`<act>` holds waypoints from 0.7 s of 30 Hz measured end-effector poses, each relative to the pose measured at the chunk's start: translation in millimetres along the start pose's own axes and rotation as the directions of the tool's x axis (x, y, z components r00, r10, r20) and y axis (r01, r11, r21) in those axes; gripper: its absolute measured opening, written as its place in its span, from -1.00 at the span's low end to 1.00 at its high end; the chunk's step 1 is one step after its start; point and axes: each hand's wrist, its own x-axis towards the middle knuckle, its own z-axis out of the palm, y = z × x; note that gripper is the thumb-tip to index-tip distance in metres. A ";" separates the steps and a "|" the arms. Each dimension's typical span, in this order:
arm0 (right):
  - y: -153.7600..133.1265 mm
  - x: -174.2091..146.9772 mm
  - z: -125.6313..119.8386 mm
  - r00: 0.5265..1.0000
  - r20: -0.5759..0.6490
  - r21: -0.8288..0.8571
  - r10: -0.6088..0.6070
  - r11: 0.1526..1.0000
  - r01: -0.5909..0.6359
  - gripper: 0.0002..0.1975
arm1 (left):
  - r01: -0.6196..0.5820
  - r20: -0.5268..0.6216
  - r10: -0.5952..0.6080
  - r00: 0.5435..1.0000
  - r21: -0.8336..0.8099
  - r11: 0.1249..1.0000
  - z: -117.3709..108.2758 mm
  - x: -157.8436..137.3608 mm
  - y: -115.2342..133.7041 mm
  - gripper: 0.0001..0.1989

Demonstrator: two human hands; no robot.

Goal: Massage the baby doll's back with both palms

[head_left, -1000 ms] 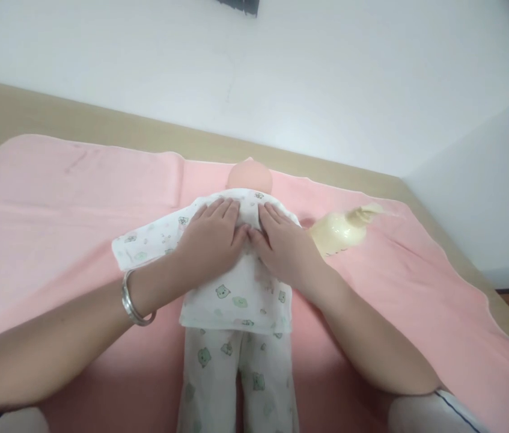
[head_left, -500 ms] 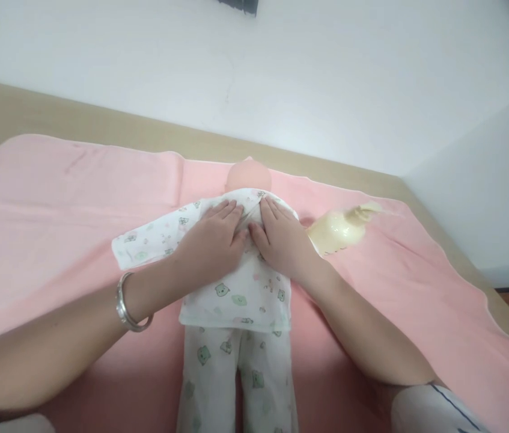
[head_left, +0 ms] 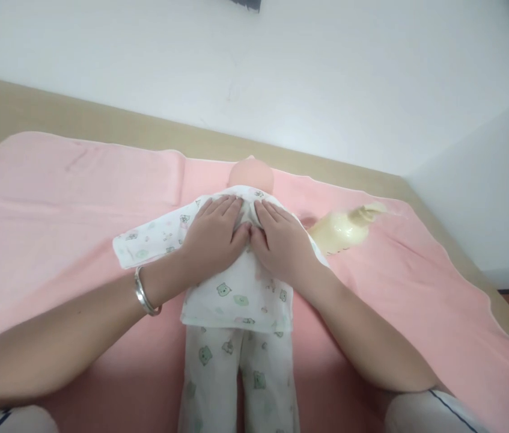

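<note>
A baby doll lies on a pink mat, its bare head (head_left: 251, 173) pointing away from me. It wears a white printed top (head_left: 236, 304) and matching trousers (head_left: 209, 373). My left hand (head_left: 216, 234) rests flat on the left side of the doll's chest, fingers stretched out. On the other side of the chest my right hand (head_left: 281, 240) lies flat too. The two thumbs meet at the middle, and the cloth bunches a little between the hands. One sleeve (head_left: 146, 240) spreads out to the left; the right sleeve is mostly hidden behind my right hand.
A pale yellow pump bottle (head_left: 342, 228) lies on its side on the pink mat (head_left: 416, 288), just right of the doll. Past the mat runs a tan surface edge (head_left: 101, 123) along a white wall (head_left: 326, 78).
Both hands stay on the doll's chest. My left hand has shifted slightly and lies flatter, its fingers pointing further up. The bracelet on my left forearm has slid towards the hand.
</note>
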 end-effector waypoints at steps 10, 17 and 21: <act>3.4 2.0 8.2 1.000 -0.020 0.027 0.003 1.000 -0.002 -0.37 | 0.009 -0.007 -0.010 1.000 -0.011 1.000 0.7 -0.7 -1.9 -0.39; 2.6 2.0 7.5 1.000 -0.027 0.029 0.010 1.000 -0.009 -0.40 | 0.006 -0.016 -0.006 1.000 -0.013 1.000 3.4 -0.8 -2.5 -0.39; 2.1 2.1 6.4 1.000 -0.030 0.023 0.000 1.000 0.000 -0.41 | 0.002 0.006 -0.002 1.000 -0.024 1.000 -1.8 0.8 -2.7 -0.38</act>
